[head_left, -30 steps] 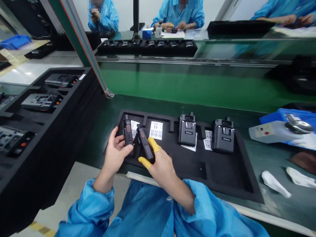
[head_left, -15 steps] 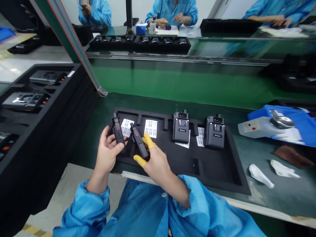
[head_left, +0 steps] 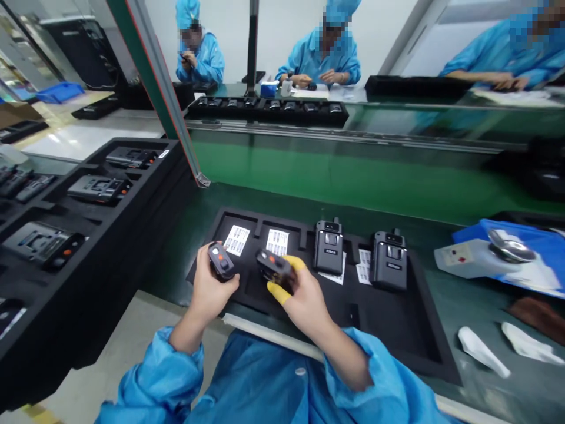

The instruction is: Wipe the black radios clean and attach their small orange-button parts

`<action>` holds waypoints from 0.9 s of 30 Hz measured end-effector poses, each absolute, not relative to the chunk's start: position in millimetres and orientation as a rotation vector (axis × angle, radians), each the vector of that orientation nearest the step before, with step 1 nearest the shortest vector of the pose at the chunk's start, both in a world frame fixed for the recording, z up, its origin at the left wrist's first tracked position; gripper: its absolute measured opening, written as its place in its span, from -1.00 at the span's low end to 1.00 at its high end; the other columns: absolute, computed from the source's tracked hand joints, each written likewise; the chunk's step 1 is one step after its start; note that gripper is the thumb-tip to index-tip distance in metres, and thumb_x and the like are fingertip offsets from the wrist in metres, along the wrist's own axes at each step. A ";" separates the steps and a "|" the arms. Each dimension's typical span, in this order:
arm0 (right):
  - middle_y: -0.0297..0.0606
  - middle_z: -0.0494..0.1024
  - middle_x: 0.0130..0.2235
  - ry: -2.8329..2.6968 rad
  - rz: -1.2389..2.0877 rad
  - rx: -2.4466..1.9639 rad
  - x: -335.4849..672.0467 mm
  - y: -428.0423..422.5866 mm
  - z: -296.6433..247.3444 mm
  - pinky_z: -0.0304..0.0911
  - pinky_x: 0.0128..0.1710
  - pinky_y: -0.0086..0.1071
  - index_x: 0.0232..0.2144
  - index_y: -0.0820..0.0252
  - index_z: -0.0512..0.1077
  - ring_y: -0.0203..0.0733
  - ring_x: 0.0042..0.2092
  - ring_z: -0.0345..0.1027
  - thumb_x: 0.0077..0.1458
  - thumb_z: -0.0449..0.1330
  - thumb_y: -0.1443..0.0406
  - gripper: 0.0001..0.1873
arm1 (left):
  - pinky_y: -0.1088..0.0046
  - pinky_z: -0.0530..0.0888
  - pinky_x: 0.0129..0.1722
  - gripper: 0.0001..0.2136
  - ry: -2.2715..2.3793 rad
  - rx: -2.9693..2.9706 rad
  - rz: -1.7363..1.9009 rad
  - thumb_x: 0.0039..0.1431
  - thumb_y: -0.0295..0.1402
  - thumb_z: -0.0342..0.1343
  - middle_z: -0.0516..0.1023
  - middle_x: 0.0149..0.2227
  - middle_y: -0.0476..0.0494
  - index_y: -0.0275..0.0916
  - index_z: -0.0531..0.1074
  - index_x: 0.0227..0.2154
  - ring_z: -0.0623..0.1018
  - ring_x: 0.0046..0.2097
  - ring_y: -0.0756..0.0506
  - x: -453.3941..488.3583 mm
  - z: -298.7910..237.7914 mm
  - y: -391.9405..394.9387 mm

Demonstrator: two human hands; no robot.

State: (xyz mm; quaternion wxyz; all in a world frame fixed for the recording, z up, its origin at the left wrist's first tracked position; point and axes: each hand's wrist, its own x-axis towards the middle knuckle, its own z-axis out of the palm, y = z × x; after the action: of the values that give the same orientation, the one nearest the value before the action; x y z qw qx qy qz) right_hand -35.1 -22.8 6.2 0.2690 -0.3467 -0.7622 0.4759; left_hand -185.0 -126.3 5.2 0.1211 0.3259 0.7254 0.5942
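Note:
My left hand (head_left: pixel 212 288) grips a black handheld radio (head_left: pixel 221 261), its end with an orange button turned toward me. In my right hand (head_left: pixel 304 294), with yellow finger cots on thumb and finger, is a second radio (head_left: pixel 274 268), slightly blurred, also showing an orange button. Both are held above the left part of a black foam tray (head_left: pixel 430 318). Two more radios, one in the middle (head_left: pixel 329 250) and one farther right (head_left: pixel 389 262), lie in the tray with their clips up. White label sheets (head_left: pixel 237 239) lie in the tray's compartments.
At left stands a stack of black foam trays (head_left: pixel 145 197) with more radios. To the right are a white bottle with a metal top (head_left: pixel 468 259), a blue bin (head_left: pixel 489 229), white cloths (head_left: pixel 483 351) and a brown cloth (head_left: pixel 536 315). Co-workers sit beyond the green partition (head_left: pixel 309 171).
Both radios have been tipped, from showing their sides to showing their orange-button ends. The camera view has tilted up and shifted left, so more of the co-workers and left-hand trays shows.

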 end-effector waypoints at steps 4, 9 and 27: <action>-0.23 0.56 -0.16 -1.907 1.290 -0.833 -20.8 -30.5 -10.4 0.38 -0.07 -0.18 -0.19 0.10 0.34 -0.13 -0.13 0.48 -0.09 0.16 0.32 -0.69 | 0.14 0.32 0.06 -0.55 2.177 1.195 1.707 -0.21 -0.51 0.18 0.38 -0.11 -0.15 -0.18 0.31 -0.15 0.42 -0.01 -0.19 -174.4 3.1 -125.1; -0.21 0.55 -0.13 -1.917 1.245 -0.825 -21.5 -34.2 -13.7 0.37 -0.05 -0.15 -0.17 0.10 0.34 -0.12 -0.11 0.47 -0.05 0.15 0.32 -0.68 | 0.16 0.35 0.02 -0.57 2.223 1.389 1.633 -0.14 -0.51 0.13 0.36 -0.10 -0.16 -0.18 0.29 -0.12 0.42 -0.02 -0.19 -171.3 -4.0 -124.2; -0.22 0.55 -0.12 -2.037 1.057 -0.747 -19.8 -35.7 -10.3 0.38 -0.08 -0.23 -0.14 0.09 0.33 -0.15 -0.10 0.47 0.01 0.11 0.38 -0.70 | 0.17 0.37 -0.02 -0.60 2.298 1.537 1.564 -0.07 -0.47 0.13 0.36 -0.12 -0.16 -0.17 0.25 -0.11 0.43 -0.06 -0.17 -173.1 -3.6 -123.7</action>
State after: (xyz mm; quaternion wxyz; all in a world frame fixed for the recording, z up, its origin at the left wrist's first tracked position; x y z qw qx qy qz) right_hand -19.8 -35.7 -10.3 0.3563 -0.2891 -0.7886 0.4094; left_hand -173.1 -123.7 -3.6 -0.0174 0.4838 0.7234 0.4922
